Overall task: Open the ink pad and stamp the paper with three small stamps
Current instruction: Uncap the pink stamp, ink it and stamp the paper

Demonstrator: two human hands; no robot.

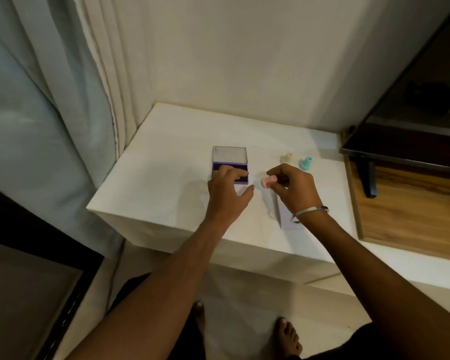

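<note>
The purple ink pad (230, 162) lies open on the white table (161, 183), its clear lid folded back away from me. My left hand (227, 192) rests on the pad's near part, fingers spread, steadying it. My right hand (291, 187) pinches a small pink stamp (267, 181) just right of the pad, above the table, its face turned left. A cream stamp (287, 158) and a teal stamp (306, 163) stand upright further back on the right. The paper (286, 219) lies under my right wrist, mostly hidden.
A curtain (63, 100) hangs at the left. A dark TV screen (413, 120) on a stand sits over a wooden surface (411, 219) at the right. The wall runs behind the table. My bare feet (289, 333) are on the floor below.
</note>
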